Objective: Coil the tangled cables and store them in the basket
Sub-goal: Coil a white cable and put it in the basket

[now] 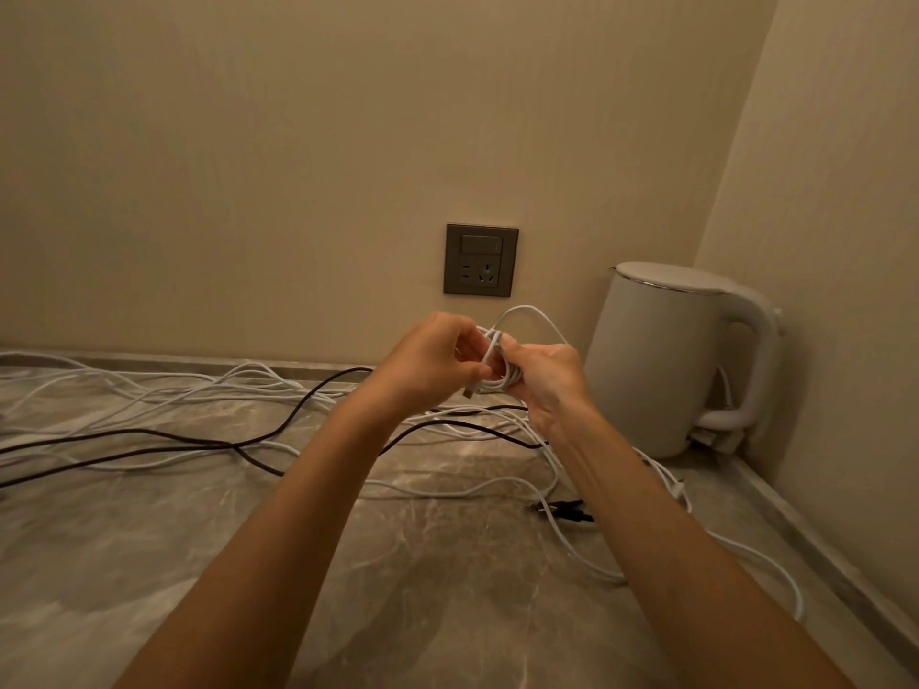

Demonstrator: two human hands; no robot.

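A small coil of white cable is held up in front of the wall, between both hands. My left hand pinches the cable's loose end, which crosses the bundle. My right hand grips the coil from the right, and a loop sticks out above the fingers. Several more white cables and black cables lie tangled across the marble counter. No basket is in view.
A white electric kettle stands in the back right corner against the walls. A grey wall socket sits just above the hands. A black plug lies on the counter under my right forearm.
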